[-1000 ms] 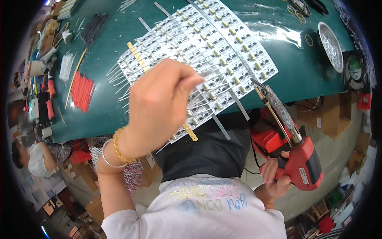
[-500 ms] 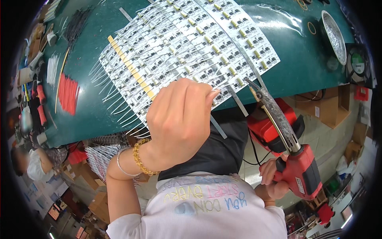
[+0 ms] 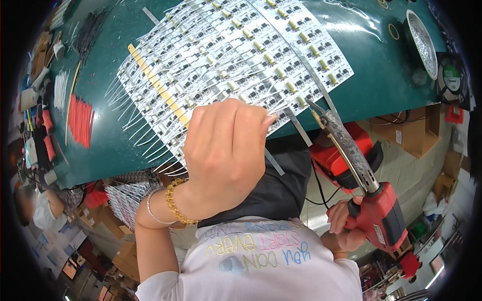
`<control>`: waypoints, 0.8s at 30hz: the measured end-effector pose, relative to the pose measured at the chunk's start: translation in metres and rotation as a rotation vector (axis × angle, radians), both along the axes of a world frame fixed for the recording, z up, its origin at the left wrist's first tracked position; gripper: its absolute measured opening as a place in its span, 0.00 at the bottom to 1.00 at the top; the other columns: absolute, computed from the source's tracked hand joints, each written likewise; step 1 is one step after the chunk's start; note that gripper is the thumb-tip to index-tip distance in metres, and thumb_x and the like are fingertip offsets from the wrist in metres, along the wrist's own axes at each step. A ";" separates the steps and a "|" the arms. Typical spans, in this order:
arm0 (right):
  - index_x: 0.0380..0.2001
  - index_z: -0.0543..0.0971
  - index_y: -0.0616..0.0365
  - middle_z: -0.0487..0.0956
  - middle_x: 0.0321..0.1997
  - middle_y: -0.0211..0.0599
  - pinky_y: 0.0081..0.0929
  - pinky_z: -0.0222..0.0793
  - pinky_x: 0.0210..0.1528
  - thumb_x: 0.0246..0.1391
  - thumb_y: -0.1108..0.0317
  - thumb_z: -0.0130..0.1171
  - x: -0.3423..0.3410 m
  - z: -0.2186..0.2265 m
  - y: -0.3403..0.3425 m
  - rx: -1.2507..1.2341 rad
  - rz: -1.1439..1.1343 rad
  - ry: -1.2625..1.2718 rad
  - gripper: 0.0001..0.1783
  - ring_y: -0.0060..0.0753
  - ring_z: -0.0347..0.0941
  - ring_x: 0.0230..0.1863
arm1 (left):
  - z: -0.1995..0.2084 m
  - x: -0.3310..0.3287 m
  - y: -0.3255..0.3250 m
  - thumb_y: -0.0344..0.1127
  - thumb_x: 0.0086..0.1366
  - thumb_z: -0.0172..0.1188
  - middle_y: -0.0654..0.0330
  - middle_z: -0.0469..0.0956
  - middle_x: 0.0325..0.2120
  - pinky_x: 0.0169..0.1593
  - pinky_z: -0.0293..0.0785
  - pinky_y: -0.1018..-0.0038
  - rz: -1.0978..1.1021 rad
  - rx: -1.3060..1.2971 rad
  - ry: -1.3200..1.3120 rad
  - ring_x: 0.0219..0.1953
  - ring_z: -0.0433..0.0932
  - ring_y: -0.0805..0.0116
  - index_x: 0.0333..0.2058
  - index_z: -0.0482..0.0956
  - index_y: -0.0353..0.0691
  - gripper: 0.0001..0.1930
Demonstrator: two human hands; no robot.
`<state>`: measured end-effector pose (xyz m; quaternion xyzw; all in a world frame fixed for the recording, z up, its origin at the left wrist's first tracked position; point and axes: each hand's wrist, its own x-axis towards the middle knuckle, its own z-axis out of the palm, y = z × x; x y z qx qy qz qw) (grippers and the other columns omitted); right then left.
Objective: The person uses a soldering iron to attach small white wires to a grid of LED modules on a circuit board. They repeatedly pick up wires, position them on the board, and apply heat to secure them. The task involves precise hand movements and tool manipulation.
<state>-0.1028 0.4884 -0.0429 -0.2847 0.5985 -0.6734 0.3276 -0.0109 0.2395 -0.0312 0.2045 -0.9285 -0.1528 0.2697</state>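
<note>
My left hand [image 3: 226,148], with a beaded bracelet at its wrist, is closed over the near edge of a white circuit board panel [image 3: 329,47]. Thin white wires [image 3: 273,103] stick out by its thumb; most of its grip is hidden under the knuckles. Wrapped round the handle of a red and black soldering gun [image 3: 377,215], my right hand [image 3: 346,226] is at the lower right. The gun's long metal barrel slants up, its dark tip close to the panel's near right corner. Rows of small parts and many white wires cover the panel.
A yellow strip [image 3: 158,85] and metal bars [image 3: 316,75] lie across the panel. On the green table [image 3: 105,163] are red wires [image 3: 80,120], black wires [image 3: 90,35] and a metal bowl [image 3: 420,42]. A red case [image 3: 339,150] and a cardboard box [image 3: 409,133] sit below the edge.
The panel and table items appear slightly further left, while both hands look almost still. The soldering tip has shifted a little left and stays near the panel's corner.
</note>
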 end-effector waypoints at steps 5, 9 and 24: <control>0.48 0.62 0.64 0.64 0.10 0.22 0.20 0.57 0.17 0.46 0.31 0.50 0.003 -0.003 0.007 0.085 -0.005 -0.006 0.44 0.20 0.61 0.11 | -0.002 -0.001 0.001 0.23 0.52 0.61 0.58 0.71 0.21 0.27 0.61 0.72 -0.015 -0.016 0.011 0.22 0.68 0.62 0.28 0.71 0.35 0.07; 0.45 0.63 0.63 0.64 0.09 0.22 0.20 0.57 0.17 0.42 0.29 0.52 0.006 0.004 0.001 0.159 -0.057 -0.063 0.45 0.20 0.61 0.11 | -0.004 -0.001 0.000 0.23 0.52 0.61 0.58 0.71 0.21 0.27 0.61 0.72 -0.008 -0.029 0.020 0.22 0.68 0.62 0.28 0.71 0.36 0.07; 0.52 0.61 0.66 0.64 0.10 0.22 0.19 0.56 0.15 0.49 0.35 0.51 0.007 0.006 -0.010 0.052 -0.075 -0.014 0.44 0.19 0.60 0.09 | -0.005 -0.003 0.002 0.23 0.51 0.62 0.58 0.72 0.21 0.27 0.62 0.71 -0.025 -0.026 0.039 0.22 0.69 0.62 0.28 0.72 0.36 0.07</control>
